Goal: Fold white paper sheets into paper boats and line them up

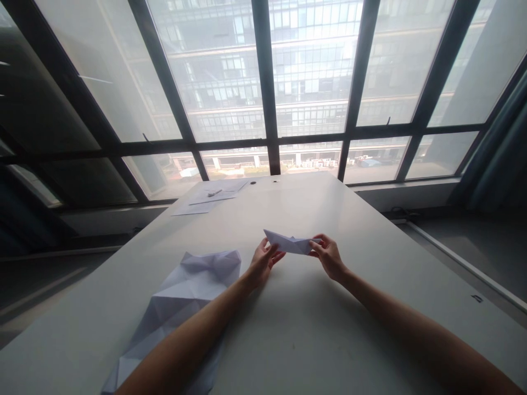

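Observation:
A folded white paper boat is held up between both hands, just above the white table. At its left end, my left hand pinches it, thumb in front and fingers underneath. My right hand grips the right end between thumb and fingers. The boat's left tip points up and outward, and a small peak shows at its middle. Under and beside my left forearm lies a large creased sheet of white paper, partly hidden by the arm.
Flat paper sheets lie at the table's far left, with a small pale object on top. Two small round dark spots, one a hole, mark the far edge. A small dark mark is at the right. Large windows stand behind the table.

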`<state>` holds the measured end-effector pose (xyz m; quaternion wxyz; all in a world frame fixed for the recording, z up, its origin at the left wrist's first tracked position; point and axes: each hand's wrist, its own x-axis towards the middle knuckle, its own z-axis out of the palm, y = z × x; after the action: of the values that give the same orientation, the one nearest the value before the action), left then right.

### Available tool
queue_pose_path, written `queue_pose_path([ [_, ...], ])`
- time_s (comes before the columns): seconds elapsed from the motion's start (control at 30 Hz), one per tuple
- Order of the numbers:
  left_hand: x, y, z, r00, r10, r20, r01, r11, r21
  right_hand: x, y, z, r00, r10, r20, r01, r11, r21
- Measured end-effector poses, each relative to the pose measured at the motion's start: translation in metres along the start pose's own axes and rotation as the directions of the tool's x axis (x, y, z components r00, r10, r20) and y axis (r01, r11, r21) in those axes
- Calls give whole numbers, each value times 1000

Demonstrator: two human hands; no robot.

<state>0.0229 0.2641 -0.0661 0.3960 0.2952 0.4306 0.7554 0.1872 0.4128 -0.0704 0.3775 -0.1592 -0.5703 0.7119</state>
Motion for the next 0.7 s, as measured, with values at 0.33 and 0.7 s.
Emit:
queue_pose_path([
  [0.33, 1, -3, -1, 999, -7, -49, 12, 994, 109, -9, -6, 4, 966, 33, 258, 23, 977, -211],
  [0.7, -11, 4, 10, 974, -70, 215, -15, 928, 371, -16, 4, 9, 873, 121, 472, 169, 833, -527],
])
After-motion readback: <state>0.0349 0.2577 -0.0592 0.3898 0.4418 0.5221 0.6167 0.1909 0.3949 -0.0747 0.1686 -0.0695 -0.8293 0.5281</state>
